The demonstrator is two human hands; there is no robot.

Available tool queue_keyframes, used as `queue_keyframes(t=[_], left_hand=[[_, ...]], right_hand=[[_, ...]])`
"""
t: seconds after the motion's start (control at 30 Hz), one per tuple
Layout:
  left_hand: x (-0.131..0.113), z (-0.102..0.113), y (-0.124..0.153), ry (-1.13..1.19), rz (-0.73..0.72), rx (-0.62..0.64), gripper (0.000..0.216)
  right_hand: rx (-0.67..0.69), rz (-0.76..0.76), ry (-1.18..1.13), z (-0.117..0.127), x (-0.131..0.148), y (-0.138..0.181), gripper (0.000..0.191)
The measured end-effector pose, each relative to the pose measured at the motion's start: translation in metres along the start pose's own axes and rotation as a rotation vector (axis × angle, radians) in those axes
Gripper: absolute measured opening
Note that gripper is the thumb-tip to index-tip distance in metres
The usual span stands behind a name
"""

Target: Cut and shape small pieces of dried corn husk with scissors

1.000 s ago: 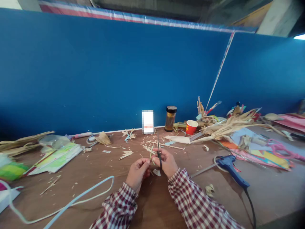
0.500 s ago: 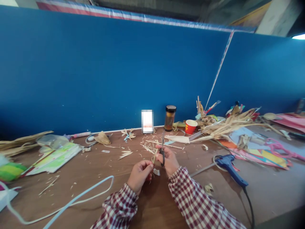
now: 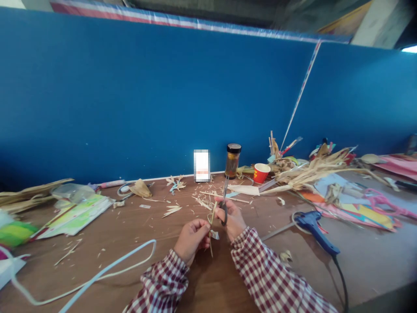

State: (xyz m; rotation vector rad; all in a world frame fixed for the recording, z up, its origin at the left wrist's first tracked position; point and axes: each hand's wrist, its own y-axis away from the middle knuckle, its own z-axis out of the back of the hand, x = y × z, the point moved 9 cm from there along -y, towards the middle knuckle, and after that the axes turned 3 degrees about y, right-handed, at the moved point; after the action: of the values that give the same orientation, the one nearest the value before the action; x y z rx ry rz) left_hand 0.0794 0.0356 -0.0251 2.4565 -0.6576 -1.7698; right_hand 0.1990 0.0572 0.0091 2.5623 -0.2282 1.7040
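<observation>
My left hand (image 3: pixel 193 240) is closed in a pinch on a thin, pale dried husk strip (image 3: pixel 211 248), whose lower end dangles below the fingertips. Held in my right hand (image 3: pixel 232 219) are scissors (image 3: pixel 225 191), blades pointing up and away from me; the fingers cover part of the handles. My right fingertips are also at the upper part of the strip. A small whitish scrap (image 3: pixel 214 235) shows between the hands. Just beyond them, a heap of cut husk slivers (image 3: pixel 204 201) lies on the brown table (image 3: pixel 130 252).
A dark-lidded jar (image 3: pixel 232 163) and a red paper cup (image 3: pixel 261 174) stand near the blue partition (image 3: pixel 163 95). To the right lie a blue glue gun (image 3: pixel 314 228), dried corn husks (image 3: pixel 321 169) and pink scissors (image 3: pixel 381 202). A white cable (image 3: pixel 97 278) loops at front left.
The scissors have tilted slightly to the right. More of the strip's lower end hangs below my left fingers. Both hands stay in nearly the same place.
</observation>
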Motion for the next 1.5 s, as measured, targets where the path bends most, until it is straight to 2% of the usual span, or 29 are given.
queue_keyframes(t=[0.33,0.5,0.7,1.03,1.17,1.5], left_hand=[[-0.001,0.002,-0.002,-0.059,-0.053,-0.007,0.033],[-0.009,0.012,-0.004,-0.009,-0.101,-0.096,0.03],[-0.015,0.019,-0.002,0.053,-0.134,-0.179,0.032],[-0.017,0.019,-0.003,-0.013,-0.181,-0.172,0.033],[-0.017,0.016,-0.003,0.021,-0.19,-0.138,0.032],[-0.016,0.018,-0.004,0.079,-0.186,-0.151,0.033]], right_hand=[[0.008,0.013,0.018,-0.001,0.003,0.001,0.039],[-0.004,-0.011,0.088,0.001,-0.001,0.002,0.039],[0.107,0.002,0.244,-0.014,-0.007,0.008,0.038],[0.145,-0.045,0.201,-0.019,-0.013,0.01,0.038],[0.148,-0.043,0.204,-0.019,-0.012,0.011,0.037],[0.165,-0.046,0.196,-0.022,-0.011,0.013,0.035]])
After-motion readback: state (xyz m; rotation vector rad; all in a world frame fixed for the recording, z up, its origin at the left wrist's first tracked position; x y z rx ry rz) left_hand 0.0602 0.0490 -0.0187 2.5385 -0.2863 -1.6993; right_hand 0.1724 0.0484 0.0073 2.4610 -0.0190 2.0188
